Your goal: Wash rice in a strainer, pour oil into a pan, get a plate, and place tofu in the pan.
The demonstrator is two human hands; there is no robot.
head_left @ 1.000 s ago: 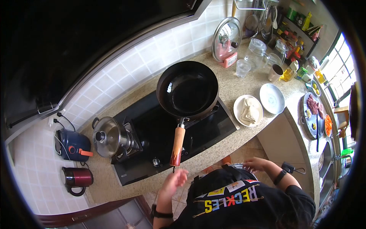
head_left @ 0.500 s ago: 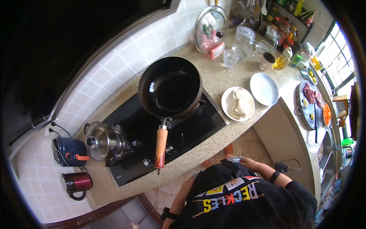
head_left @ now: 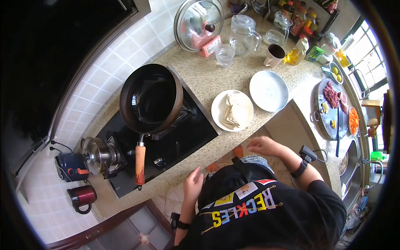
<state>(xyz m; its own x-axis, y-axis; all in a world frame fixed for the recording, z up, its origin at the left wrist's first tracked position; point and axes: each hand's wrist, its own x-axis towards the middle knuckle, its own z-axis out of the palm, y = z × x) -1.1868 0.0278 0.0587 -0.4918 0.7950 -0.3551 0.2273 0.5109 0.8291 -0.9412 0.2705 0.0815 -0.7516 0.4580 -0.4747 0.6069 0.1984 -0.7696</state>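
My left hand (head_left: 192, 184) is raised over the floor by the counter's front edge, fingers loosely extended and holding nothing. My right hand (head_left: 265, 146) hovers in front of the counter, fingers slightly bent and nothing visible in them. Nearest to it is a white plate (head_left: 216, 118) with a stack of pale, flat sheets (head_left: 234, 111). Beside that plate lies a pale, shallow dish (head_left: 269, 91). A black wok (head_left: 151, 100) sits on the cooktop, its wooden handle (head_left: 140, 164) pointing toward me, left of my left hand. Neither hand touches anything on the counter.
A lidded steel pot (head_left: 95, 155) stands on the left burner, near a red kettle (head_left: 82, 196). Behind are a glass lid (head_left: 199, 25), a pitcher (head_left: 243, 34) and an oil bottle (head_left: 296, 52). Rightward, a round board (head_left: 327, 125) holds meat and a knife, beside carrots (head_left: 353, 121) and a sink (head_left: 353, 168).
Both hands have risen from beside my body toward the counter, the left coming into view. The camera view has shifted, so the wok and plates appear farther left.
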